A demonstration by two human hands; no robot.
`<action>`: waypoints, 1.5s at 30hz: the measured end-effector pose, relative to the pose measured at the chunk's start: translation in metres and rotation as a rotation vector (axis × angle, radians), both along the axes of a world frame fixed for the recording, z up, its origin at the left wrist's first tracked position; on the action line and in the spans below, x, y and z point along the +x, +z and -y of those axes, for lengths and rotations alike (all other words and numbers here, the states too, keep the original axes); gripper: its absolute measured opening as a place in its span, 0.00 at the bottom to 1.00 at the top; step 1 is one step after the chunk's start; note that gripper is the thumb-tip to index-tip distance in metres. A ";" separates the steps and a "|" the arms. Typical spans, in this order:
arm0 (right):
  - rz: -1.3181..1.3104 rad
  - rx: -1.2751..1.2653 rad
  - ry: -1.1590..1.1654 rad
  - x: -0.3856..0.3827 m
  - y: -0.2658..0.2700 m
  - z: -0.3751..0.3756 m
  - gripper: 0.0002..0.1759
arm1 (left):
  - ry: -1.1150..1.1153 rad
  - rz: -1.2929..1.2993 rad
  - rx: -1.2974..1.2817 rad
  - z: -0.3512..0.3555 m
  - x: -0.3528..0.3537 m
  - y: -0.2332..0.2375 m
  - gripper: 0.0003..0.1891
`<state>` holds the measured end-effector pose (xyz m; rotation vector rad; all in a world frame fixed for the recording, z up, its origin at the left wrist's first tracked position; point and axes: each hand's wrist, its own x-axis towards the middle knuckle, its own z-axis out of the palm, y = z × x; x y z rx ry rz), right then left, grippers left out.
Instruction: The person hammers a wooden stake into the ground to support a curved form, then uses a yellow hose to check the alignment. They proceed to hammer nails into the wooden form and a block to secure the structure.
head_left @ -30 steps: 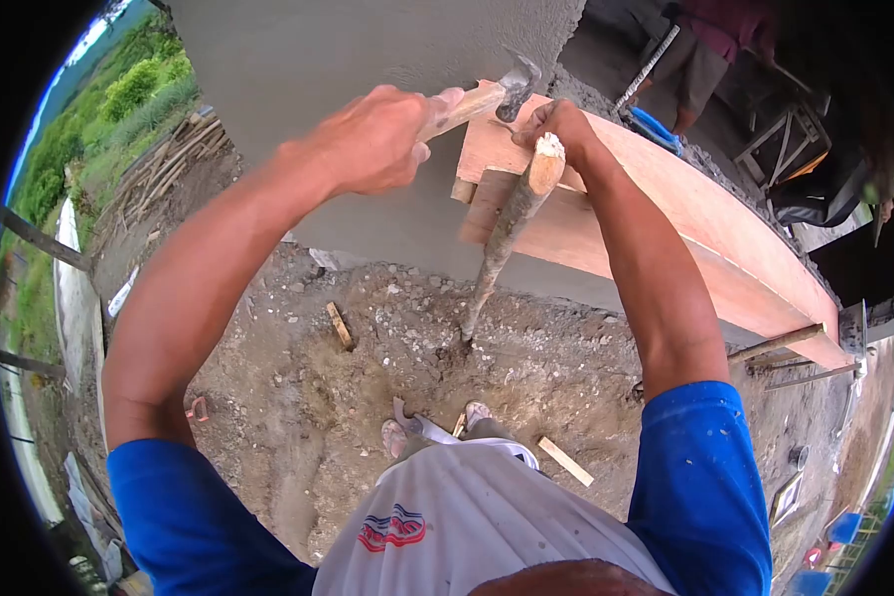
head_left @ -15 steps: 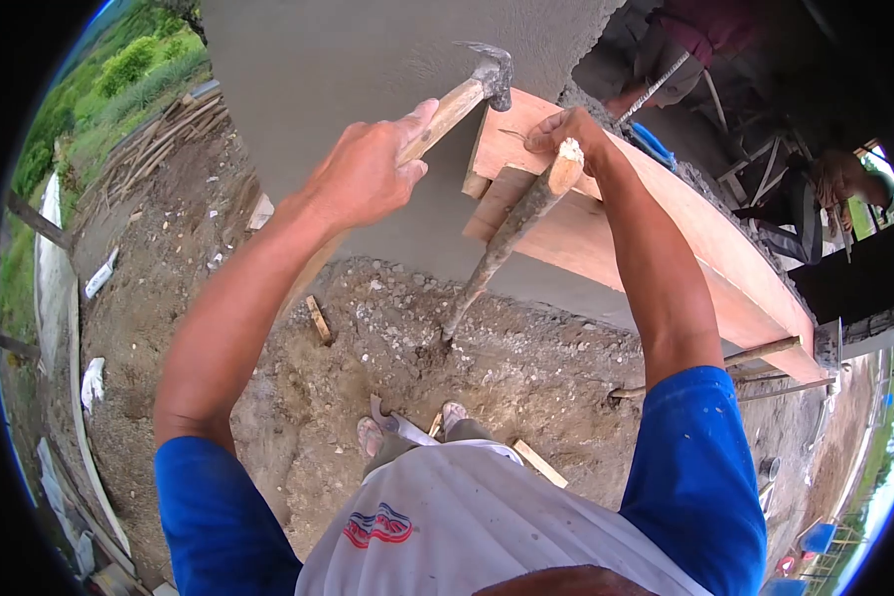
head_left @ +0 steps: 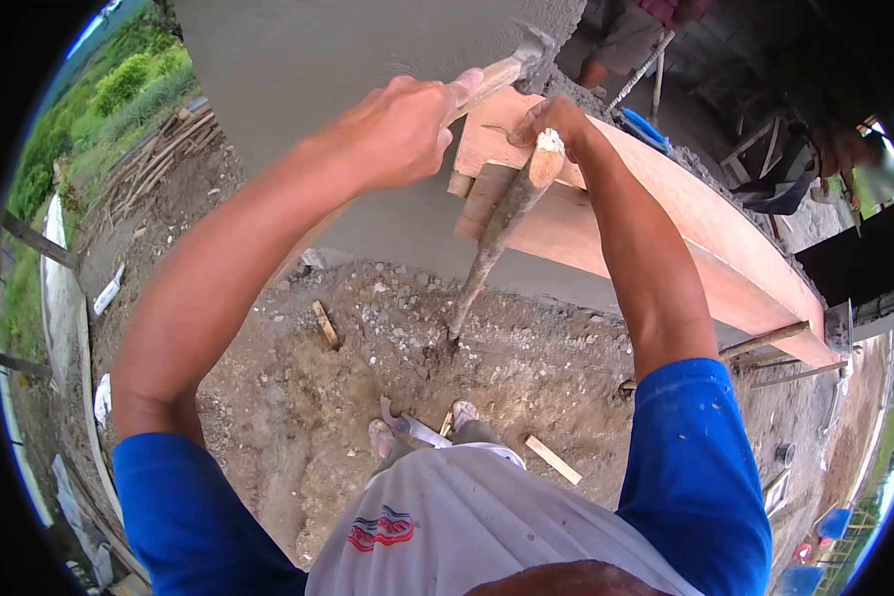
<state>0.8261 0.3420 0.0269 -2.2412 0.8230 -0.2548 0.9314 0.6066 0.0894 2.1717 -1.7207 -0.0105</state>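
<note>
My left hand [head_left: 402,134] is wrapped round the wooden handle of a claw hammer [head_left: 497,81], its metal head beside the end of a wooden plank [head_left: 656,174]. My right hand [head_left: 546,124] is closed at the plank's near end, with a thin nail [head_left: 507,130] showing at the fingertips; the fingers are partly hidden. A round wooden pole [head_left: 497,233] leans from the ground up against the plank, its cut top just below my right hand. A short wood block [head_left: 489,199] sits between pole and plank.
A grey plastered wall [head_left: 368,50] stands behind the plank. Two other people [head_left: 641,35] are in the dark room at right. Wood scraps [head_left: 553,460] lie on the dirt ground near my feet, and a pile of sticks [head_left: 169,149] lies at far left.
My left hand and the hammer have moved right, bringing the hammer head closer to the plank and my right hand. My right hand stays at the plank's end. The view has shifted slightly.
</note>
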 end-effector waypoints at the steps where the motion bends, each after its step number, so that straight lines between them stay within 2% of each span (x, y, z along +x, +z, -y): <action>1: 0.003 -0.019 0.008 0.000 0.003 -0.004 0.11 | 0.038 0.013 0.103 0.001 -0.002 -0.003 0.32; 4: -0.077 -0.080 0.010 0.002 0.004 0.000 0.11 | 0.023 0.038 0.096 0.002 0.011 -0.004 0.32; 7: -0.030 0.003 -0.002 0.002 -0.005 0.006 0.11 | 0.061 -0.014 0.043 -0.012 -0.004 0.032 0.32; 10: -0.091 -0.047 0.031 0.008 -0.013 0.018 0.12 | -0.026 -0.026 -0.251 -0.010 -0.005 0.024 0.33; 13: -0.109 -0.201 0.100 0.007 -0.007 0.011 0.11 | 0.014 0.179 0.005 -0.002 -0.001 -0.036 0.33; 16: -0.066 -0.101 0.002 0.005 -0.005 0.008 0.10 | -0.076 0.025 0.098 -0.006 -0.001 -0.007 0.35; 19: -0.053 -0.062 0.035 0.008 -0.014 0.022 0.11 | -0.056 0.063 -0.281 -0.014 -0.003 0.021 0.36; 22: -0.048 0.102 0.006 0.009 -0.009 0.022 0.12 | -0.073 0.045 -0.456 -0.015 -0.001 0.013 0.37; 25: -0.046 0.158 -0.007 0.009 -0.011 0.025 0.14 | -0.075 -0.034 -0.303 -0.018 -0.001 -0.010 0.36; 28: -0.023 0.139 -0.016 0.009 -0.015 0.027 0.17 | -0.049 -0.073 -0.070 -0.016 -0.004 -0.028 0.30; 31: -0.061 0.071 -0.065 0.008 -0.006 0.012 0.15 | -0.075 0.046 0.030 -0.005 0.006 -0.032 0.31; 34: -0.089 0.114 -0.046 0.007 0.001 0.009 0.14 | -0.068 -0.003 -0.029 -0.022 -0.009 -0.003 0.31; 37: -0.103 0.109 -0.096 0.008 0.000 0.007 0.13 | -0.071 -0.019 -0.128 -0.022 -0.006 -0.020 0.31; 40: -0.091 0.036 -0.075 0.006 -0.002 0.010 0.12 | -0.054 0.016 0.021 -0.014 0.007 -0.043 0.31; 43: 0.041 0.075 0.015 0.003 -0.010 0.011 0.10 | 0.008 -0.036 -0.052 -0.028 0.012 -0.037 0.31; 45: 0.150 0.124 0.080 -0.001 -0.011 0.001 0.09 | 0.047 -0.130 -0.249 -0.043 0.016 -0.059 0.32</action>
